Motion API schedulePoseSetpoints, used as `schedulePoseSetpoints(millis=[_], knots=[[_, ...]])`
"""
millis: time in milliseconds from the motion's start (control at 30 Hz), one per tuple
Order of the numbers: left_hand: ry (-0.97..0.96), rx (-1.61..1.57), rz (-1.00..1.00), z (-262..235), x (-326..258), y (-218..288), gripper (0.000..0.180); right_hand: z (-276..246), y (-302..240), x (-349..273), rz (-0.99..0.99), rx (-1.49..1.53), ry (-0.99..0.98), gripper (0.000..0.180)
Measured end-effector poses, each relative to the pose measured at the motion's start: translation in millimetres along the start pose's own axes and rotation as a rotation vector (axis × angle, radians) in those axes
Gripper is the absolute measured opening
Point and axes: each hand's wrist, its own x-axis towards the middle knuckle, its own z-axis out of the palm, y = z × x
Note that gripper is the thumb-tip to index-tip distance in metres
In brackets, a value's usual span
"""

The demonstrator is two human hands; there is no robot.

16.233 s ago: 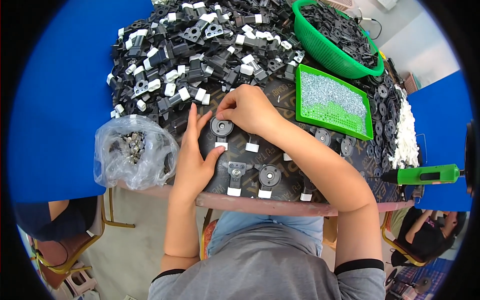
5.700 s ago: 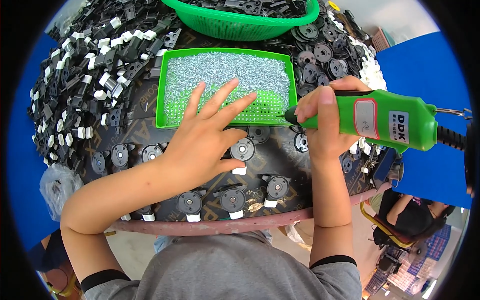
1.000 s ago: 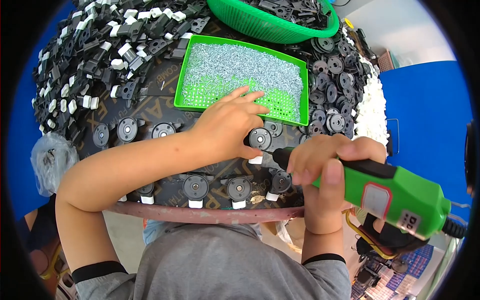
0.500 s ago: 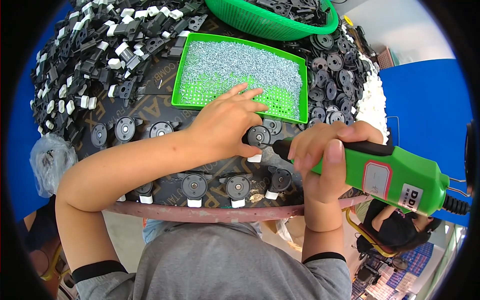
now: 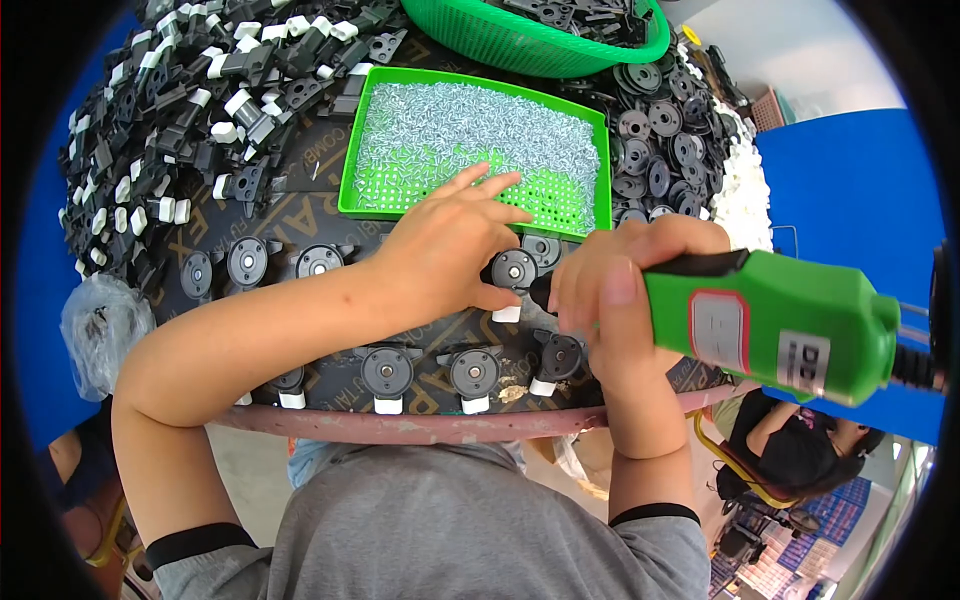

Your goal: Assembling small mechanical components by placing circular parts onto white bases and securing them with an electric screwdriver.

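A black round part (image 5: pixel 514 269) sits on the bench (image 5: pixel 330 180) just below the green screw tray (image 5: pixel 348 170). The left hand (image 5: pixel 445 250) pinches it with thumb and fingers. The right hand (image 5: pixel 620 295) grips a green electric screwdriver (image 5: pixel 775 325), tip at the part.

Blue partition panels (image 5: pixel 850 180) flank the pink-rimmed desk (image 5: pixel 450 428); pale floor (image 5: pixel 250 470) lies beneath, with a yellow-framed chair (image 5: pixel 735 470) at the right.
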Motion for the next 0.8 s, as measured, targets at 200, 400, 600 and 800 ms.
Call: schedulePoseSetpoints(millis=[200, 400, 600, 800], knots=[[0.007, 0.06, -0.006, -2, 0, 4, 0.037, -7, 1, 0, -0.034, -0.036, 0.043, 0.021], [0.057, 0.156, -0.016, -18, -4, 25, 0.046, -29, 5, 29, -0.128, 0.307, 0.414, 0.024], [-0.12, 0.369, -0.184, -66, -41, 34, 0.033, -20, 44, 34, -0.059, 0.159, 0.451, 0.018], [-0.059, 0.48, -0.087, -57, -52, 29, 0.03, -13, 55, 36, -0.075, 0.099, 0.395, 0.017]])
